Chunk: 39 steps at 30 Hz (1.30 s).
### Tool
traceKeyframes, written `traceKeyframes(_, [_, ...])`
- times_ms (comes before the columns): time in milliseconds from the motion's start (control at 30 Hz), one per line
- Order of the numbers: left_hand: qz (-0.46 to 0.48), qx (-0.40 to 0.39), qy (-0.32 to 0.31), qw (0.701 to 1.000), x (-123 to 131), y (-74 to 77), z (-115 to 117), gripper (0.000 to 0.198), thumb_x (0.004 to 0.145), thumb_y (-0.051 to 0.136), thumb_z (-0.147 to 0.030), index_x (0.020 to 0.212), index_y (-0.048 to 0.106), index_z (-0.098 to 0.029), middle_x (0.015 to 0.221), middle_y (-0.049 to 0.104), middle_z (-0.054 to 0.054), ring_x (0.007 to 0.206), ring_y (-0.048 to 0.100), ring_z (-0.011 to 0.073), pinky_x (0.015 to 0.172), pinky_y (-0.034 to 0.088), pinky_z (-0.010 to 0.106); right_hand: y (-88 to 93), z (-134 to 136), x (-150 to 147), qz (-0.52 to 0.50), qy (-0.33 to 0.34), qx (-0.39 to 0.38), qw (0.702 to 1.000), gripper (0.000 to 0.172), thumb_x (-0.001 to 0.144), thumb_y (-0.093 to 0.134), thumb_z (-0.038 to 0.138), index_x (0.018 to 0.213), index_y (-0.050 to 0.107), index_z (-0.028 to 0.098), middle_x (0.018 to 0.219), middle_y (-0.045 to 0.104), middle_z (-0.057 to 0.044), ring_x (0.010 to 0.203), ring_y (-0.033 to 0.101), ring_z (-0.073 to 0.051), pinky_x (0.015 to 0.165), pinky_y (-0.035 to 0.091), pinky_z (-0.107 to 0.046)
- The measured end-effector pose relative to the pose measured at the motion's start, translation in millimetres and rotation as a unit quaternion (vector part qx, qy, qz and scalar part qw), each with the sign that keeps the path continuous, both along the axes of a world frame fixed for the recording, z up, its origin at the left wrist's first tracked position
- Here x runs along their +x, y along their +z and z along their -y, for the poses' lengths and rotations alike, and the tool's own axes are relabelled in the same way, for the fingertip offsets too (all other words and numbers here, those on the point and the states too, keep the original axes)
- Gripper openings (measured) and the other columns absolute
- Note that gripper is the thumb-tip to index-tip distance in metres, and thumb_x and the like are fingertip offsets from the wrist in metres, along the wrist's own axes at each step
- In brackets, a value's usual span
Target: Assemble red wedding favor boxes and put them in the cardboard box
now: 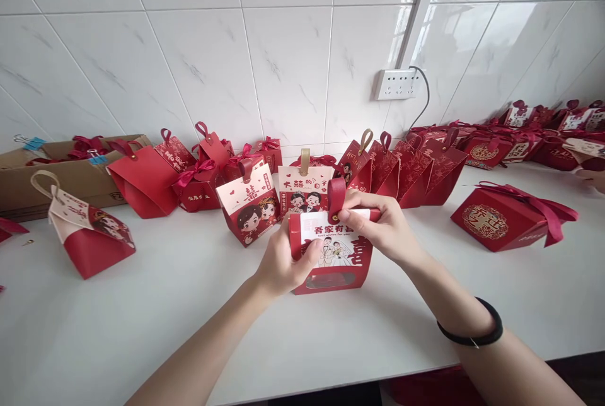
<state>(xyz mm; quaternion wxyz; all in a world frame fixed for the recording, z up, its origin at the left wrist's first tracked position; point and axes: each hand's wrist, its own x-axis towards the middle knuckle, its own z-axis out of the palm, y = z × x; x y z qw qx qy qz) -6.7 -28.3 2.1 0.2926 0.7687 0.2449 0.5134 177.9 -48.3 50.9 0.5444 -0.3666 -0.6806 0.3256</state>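
Between my hands stands a red and white gift box [336, 253] with a printed couple and a small oval window near its base. A dark red strap handle [336, 197] loops up from its top, held by a round stud. My left hand [288, 255] grips the box's left side, thumb across the printed front. At the top, my right hand [378, 223] pinches the base of the strap beside the stud. Right behind the box are a cream and red gift box [305, 188] with a tan strap and another one [250, 204] showing two cartoon faces.
Red gift boxes [401, 169] line the wall. At left are a cardboard carton [28, 182] with ribbons and clips, and a tilted box [92, 236]. A ribboned box [505, 217] sits at right. A socket strip [396, 84] is on the wall. Part of another hand [593, 180] shows far right.
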Motion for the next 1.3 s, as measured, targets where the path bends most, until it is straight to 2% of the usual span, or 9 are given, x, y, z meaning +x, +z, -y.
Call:
traceKeyframes(300, [-0.009,-0.012,0.001,1.000,1,-0.1,2,0.023,0.085,0.055,-0.032,0.103,0.054,-0.018,0.093,0.063,0.008,0.090,0.063,0.0217,0.075,0.053,0.031,-5.4,0,-7,-0.051,-0.031,0.028,0.998,0.015,0.078,0.070,0.033,0.067,0.070,0.023,0.068,0.057,0.001,0.061,0.051,-0.012,0.056,0.041,-0.027])
traceKeyframes(433, [0.024,-0.076,-0.054,0.995,-5,0.1,0,0.037,0.084,0.056,-0.052,0.098,0.058,-0.018,0.087,0.065,0.007,0.082,0.063,0.0219,0.073,0.052,0.033,-6.6,-2,-2,-0.071,-0.012,0.018,0.997,0.017,0.077,0.072,0.035,0.064,0.070,0.024,0.068,0.058,0.001,0.060,0.051,-0.012,0.055,0.040,-0.027])
traceKeyframes(567, [0.105,-0.235,-0.193,0.947,-9,3.4,-6,0.060,0.083,0.036,-0.072,0.086,0.063,-0.018,0.071,0.065,0.007,0.067,0.064,0.0218,0.069,0.051,0.036,-10.0,-8,6,-0.150,0.086,-0.072,0.982,0.028,0.063,0.081,0.046,0.075,0.070,0.023,0.062,0.057,0.002,0.056,0.051,-0.013,0.050,0.038,-0.026])
traceKeyframes(733, [0.022,-0.339,-0.243,0.908,2,3.3,-2,0.049,0.077,0.067,-0.055,0.111,0.060,-0.021,0.117,0.062,0.010,0.110,0.058,0.0266,0.090,0.047,0.037,-17.4,-6,-9,-0.324,0.228,-0.137,0.908,0.035,0.060,0.084,0.040,0.062,0.054,0.023,0.054,0.044,0.006,0.053,0.046,-0.011,0.055,0.043,-0.025])
traceKeyframes(867, [-0.028,-0.385,-0.360,0.850,8,-1.3,5,0.057,0.070,0.071,-0.059,0.111,0.062,-0.021,0.109,0.063,0.008,0.106,0.059,0.0263,0.091,0.047,0.037,-25.1,-3,-24,-0.387,0.254,-0.175,0.869,0.031,0.063,0.082,0.030,0.065,0.051,0.024,0.058,0.041,0.006,0.057,0.046,-0.011,0.062,0.047,-0.025])
traceKeyframes(967, [-0.050,-0.414,-0.374,0.828,8,-1.6,7,0.050,0.069,0.074,-0.055,0.105,0.065,-0.021,0.103,0.066,0.005,0.101,0.061,0.0235,0.090,0.047,0.034,-29.1,-5,-24,-0.356,0.279,-0.169,0.876,0.028,0.064,0.081,0.031,0.068,0.054,0.024,0.058,0.042,0.006,0.061,0.048,-0.012,0.069,0.049,-0.026])
traceKeyframes(1100, [-0.039,-0.421,-0.359,0.832,5,3.4,7,0.052,0.067,0.075,-0.056,0.102,0.067,-0.018,0.103,0.068,0.008,0.101,0.062,0.0266,0.089,0.049,0.036,-25.0,-6,-16,-0.314,0.272,-0.122,0.901,0.025,0.067,0.080,0.035,0.069,0.057,0.025,0.058,0.046,0.006,0.065,0.054,-0.012,0.076,0.050,-0.029])
traceKeyframes(1233, [-0.004,-0.427,-0.339,0.838,1,9.5,7,0.048,0.063,0.081,-0.049,0.094,0.069,-0.015,0.094,0.071,0.008,0.088,0.067,0.0259,0.079,0.054,0.035,-14.0,-6,-8,-0.230,0.157,-0.148,0.949,0.029,0.061,0.083,0.039,0.080,0.066,0.026,0.077,0.064,0.001,0.077,0.061,-0.017,0.073,0.051,-0.031])
traceKeyframes(1300, [0.018,-0.392,-0.269,0.880,0,11.6,5,0.039,0.065,0.079,-0.046,0.086,0.070,-0.014,0.087,0.072,0.008,0.080,0.068,0.0244,0.072,0.056,0.033,-11.7,-9,-5,-0.210,0.061,-0.171,0.961,0.032,0.063,0.080,0.045,0.084,0.067,0.024,0.086,0.068,-0.002,0.077,0.063,-0.018,0.069,0.051,-0.031])
